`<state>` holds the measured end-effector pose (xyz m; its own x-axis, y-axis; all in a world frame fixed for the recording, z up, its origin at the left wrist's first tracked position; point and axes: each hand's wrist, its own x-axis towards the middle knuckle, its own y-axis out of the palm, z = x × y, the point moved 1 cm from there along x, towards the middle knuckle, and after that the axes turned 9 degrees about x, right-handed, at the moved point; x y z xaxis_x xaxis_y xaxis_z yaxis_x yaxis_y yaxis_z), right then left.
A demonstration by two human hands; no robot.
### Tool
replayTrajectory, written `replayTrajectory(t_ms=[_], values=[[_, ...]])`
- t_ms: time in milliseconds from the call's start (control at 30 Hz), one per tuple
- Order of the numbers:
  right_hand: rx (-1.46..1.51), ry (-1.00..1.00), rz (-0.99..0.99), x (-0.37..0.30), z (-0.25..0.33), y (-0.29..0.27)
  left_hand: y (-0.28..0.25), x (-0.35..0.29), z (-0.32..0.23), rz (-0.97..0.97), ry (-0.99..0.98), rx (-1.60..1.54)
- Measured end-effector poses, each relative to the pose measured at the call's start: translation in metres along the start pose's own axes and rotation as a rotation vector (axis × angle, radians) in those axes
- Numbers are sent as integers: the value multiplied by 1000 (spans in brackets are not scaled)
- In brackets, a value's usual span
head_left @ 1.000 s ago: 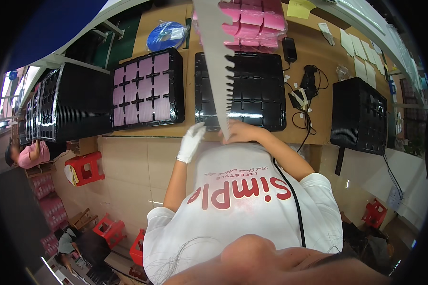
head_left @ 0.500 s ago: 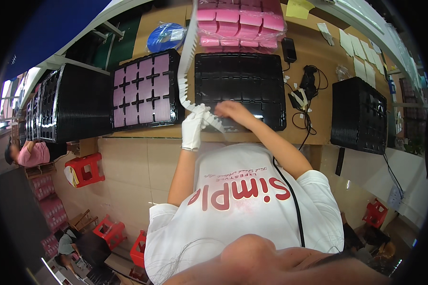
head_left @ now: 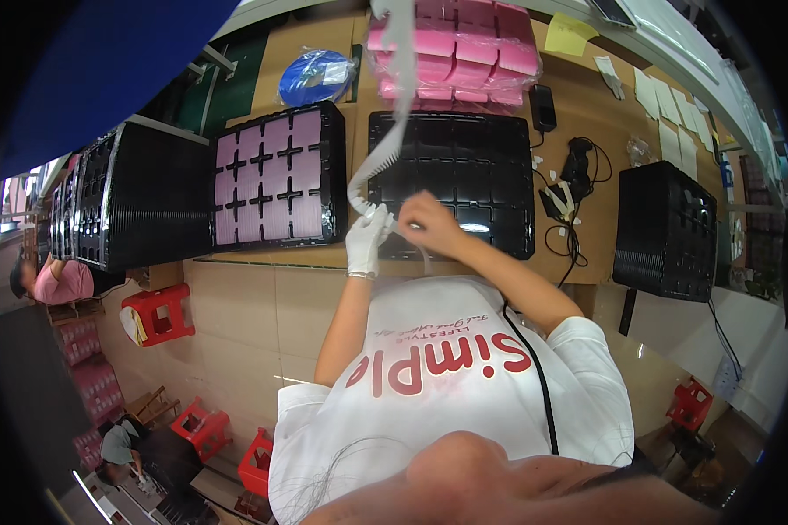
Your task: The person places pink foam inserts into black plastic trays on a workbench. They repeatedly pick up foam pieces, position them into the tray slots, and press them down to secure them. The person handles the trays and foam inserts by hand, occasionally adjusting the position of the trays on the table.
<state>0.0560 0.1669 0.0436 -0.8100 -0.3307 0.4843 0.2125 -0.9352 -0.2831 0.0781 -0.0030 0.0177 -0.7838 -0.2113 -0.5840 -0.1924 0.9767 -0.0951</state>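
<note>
A long white strip with a row of small tooth-like tabs (head_left: 382, 162) hangs down from the upper edge and curls to my hands. My left hand (head_left: 368, 243), in a white glove, is closed on its lower part. Just to the right, my bare right hand (head_left: 432, 226) is closed close to the strip, and what its fingers hold is too small to name. A short tail of the strip dangles below them. Both hands are over the near left part of a black compartmented tray (head_left: 490, 188), whose cells look dark.
Left stands a black tray with pink pieces (head_left: 276, 179), beside tall stacked black trays (head_left: 153, 201). Behind are bagged pink pieces (head_left: 464, 52) and a blue coil (head_left: 313, 77). Cables and a dark tool (head_left: 578, 162) lie right, before another black tray stack (head_left: 665, 229).
The strip's upper part has swung to the right and curls more. My right hand has drawn its fingers into a fist near the strip. The left keeps its grip, and the whole view shifted slightly.
</note>
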Motion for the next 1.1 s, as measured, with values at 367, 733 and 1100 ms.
replayTrajectory(t_ms=[367,733,1100], values=[[-469,651,24,136,-162,-8,-2,14,9,87,-47,125],[-564,478,-79,124,-171,7,0,7,0,72,-32,149],[312,534,-225,64,-161,-24,2,2,1,44,-1,105]])
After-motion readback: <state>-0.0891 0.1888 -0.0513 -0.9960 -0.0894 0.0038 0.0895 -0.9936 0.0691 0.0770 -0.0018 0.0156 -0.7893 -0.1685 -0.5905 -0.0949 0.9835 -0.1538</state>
